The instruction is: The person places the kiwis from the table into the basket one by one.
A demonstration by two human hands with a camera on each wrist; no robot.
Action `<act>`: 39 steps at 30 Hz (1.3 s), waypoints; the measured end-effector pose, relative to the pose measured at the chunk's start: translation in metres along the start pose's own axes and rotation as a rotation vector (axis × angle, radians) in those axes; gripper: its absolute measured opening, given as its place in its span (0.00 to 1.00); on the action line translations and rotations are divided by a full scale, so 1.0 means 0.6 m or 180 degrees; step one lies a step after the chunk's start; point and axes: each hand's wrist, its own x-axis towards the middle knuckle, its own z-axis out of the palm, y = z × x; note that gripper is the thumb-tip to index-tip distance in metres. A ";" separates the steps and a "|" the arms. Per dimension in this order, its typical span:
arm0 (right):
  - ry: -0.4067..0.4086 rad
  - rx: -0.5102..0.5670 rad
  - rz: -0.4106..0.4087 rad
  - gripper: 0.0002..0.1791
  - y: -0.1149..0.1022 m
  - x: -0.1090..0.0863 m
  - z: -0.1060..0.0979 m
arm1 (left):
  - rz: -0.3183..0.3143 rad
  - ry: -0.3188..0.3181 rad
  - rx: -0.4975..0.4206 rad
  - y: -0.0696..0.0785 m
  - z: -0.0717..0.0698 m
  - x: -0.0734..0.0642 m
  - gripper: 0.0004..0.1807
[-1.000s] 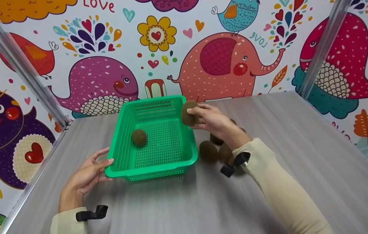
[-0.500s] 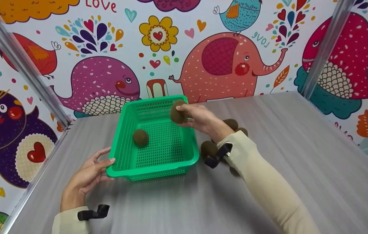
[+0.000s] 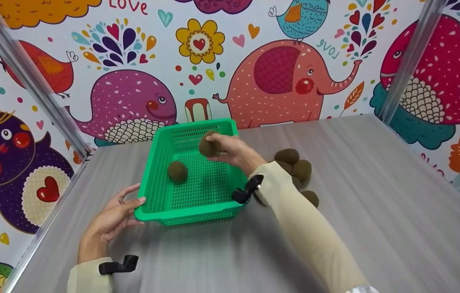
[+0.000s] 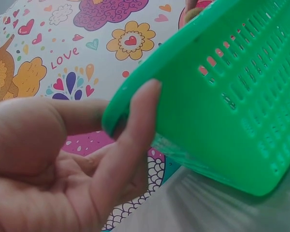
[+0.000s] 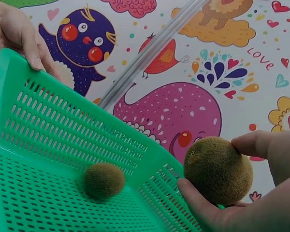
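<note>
My right hand [image 3: 234,151] pinches a brown, fuzzy kiwi [image 3: 208,146] between thumb and fingers, above the right part of a green plastic basket [image 3: 193,212]. The right wrist view shows this held kiwi [image 5: 217,170] close up. Another kiwi [image 3: 177,171] lies on the basket floor, left of the middle. At the near left corner, my left hand [image 3: 110,217] holds the basket; in the left wrist view its fingers sit on both sides of the rim [image 4: 135,89]. To the right of the basket rests a group of several kiwis [image 3: 302,171], partly hidden behind my right forearm.
The basket stands on a grey wood-grain table [image 3: 360,211]. Walls printed with cartoon animals [image 3: 274,89] close in the back and sides, with metal posts [image 3: 413,61] at the corners. Black camera mounts [image 3: 120,265] sit on both wrists.
My right hand has carried its kiwi leftward from the basket's right rim to over the inside. More of the kiwis on the table show now. The left hand keeps its hold on the basket.
</note>
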 end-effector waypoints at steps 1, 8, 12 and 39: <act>0.0006 0.0005 0.0021 0.27 0.003 0.005 0.003 | -0.0001 -0.0006 -0.0014 0.000 0.000 0.000 0.41; 0.0128 0.0009 0.0201 0.29 0.027 0.032 0.015 | 0.0015 -0.0048 -0.0107 0.001 0.000 -0.001 0.41; 0.0240 -0.0037 0.0236 0.29 0.041 0.044 0.018 | -0.0035 -0.0016 -0.0096 0.001 0.003 -0.001 0.41; 0.0402 -0.0457 0.0634 0.35 0.043 0.051 0.015 | -0.0050 0.0065 0.0004 0.002 0.001 -0.005 0.41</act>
